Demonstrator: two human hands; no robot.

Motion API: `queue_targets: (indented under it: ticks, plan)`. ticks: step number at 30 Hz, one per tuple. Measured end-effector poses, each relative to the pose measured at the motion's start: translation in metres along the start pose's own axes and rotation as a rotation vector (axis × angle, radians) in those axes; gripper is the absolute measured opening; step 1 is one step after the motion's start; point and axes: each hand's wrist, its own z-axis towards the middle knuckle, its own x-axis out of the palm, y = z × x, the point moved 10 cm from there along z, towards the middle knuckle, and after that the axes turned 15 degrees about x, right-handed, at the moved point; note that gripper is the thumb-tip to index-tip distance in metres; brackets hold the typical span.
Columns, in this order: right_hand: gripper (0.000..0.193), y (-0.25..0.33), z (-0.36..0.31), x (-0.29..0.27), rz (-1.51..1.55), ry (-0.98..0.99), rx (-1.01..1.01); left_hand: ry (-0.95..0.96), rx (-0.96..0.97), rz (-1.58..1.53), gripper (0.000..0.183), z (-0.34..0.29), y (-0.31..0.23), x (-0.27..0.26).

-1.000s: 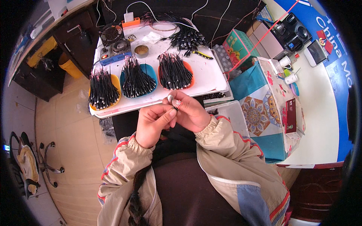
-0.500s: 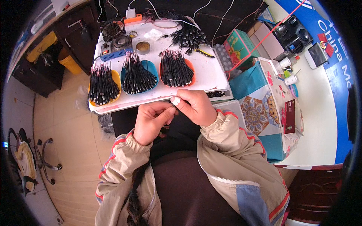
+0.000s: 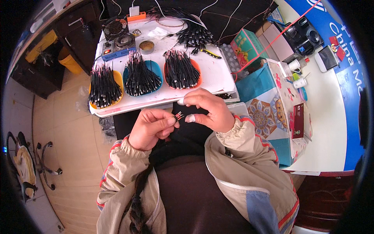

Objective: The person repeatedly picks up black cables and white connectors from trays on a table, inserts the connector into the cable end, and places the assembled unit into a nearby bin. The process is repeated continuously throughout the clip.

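Between its thumb and forefinger my left hand pinches a few thin wires whose reddish and pale ends stick out to the right; the rest of them is hidden by the fingers. My right hand is just to the right, thumb and forefinger spread with nothing between them, and white coverings on both tips. Beyond the hands, along the table's near edge, stand a yellow tray, a blue tray and an orange tray. Each is filled with short black cables with metal-tipped ends.
Behind the trays on the white table are a blue soldering device, a small fan, a round tin, yellow-handled cutters and a heap of black cables. A patterned box stands at the right.
My right hand has let go and drawn back to the right, its fingers spreading. My left hand has moved slightly left and down, and the wire ends now show.
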Motion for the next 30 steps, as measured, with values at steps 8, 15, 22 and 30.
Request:
queue_targets:
  ticks: [8, 15, 22, 30]
  plan:
    - [0.016, 0.031, 0.001, 0.002, -0.028, 0.007, -0.187, 0.054, -0.03, 0.026, 0.018, -0.004, -0.003, 0.012]
    - [0.019, -0.045, -0.019, 0.056, 1.067, 0.358, 0.709, 0.267, 0.991, 1.451, 0.016, -0.024, -0.072, 0.071]
    - [0.016, -0.007, -0.007, 0.006, 0.134, 0.029, 0.226, 0.119, 0.623, 0.99, 0.009, -0.007, -0.061, 0.033]
    - [0.013, 0.012, -0.009, 0.009, -0.18, -0.045, 0.028, 0.189, 0.811, 1.248, 0.014, -0.014, -0.064, 0.048]
